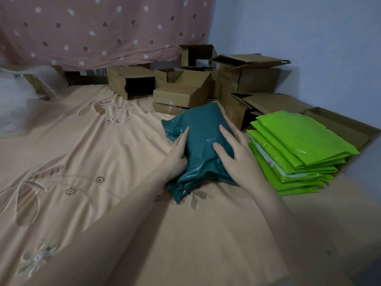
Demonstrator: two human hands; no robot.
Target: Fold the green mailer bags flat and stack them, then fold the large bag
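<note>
Both hands lie on the dark teal plastic mailer bag (203, 141), folded into a crumpled bundle. Left hand (177, 156) rests along the bundle's left edge, fingers straight and pointing away, nothing gripped. Right hand (235, 155) lies flat on the bundle's right half, fingers spread and straight, pressing down, nothing gripped either. Bare forearms reach in from the lower edge of the view.

Teal bundle sits on the peach embroidered bedsheet (92, 162), right of centre, its far end touching or just short of the boxes; cannot tell which.

Just beside it on the right: stack of bright lime-green flat plastic mailer bags (299, 151), folded flat, layers fanned slightly, a white label edge showing between them.

Behind both: cluster of brown cardboard boxes (185, 91), most open, some tipped on their sides, flaps loose. One flattened box lies to the right of the green stack.

Beyond the boxes: pink curtain with light and dark spots (92, 27), and a pale blue wall (299, 38) on the right.
</note>
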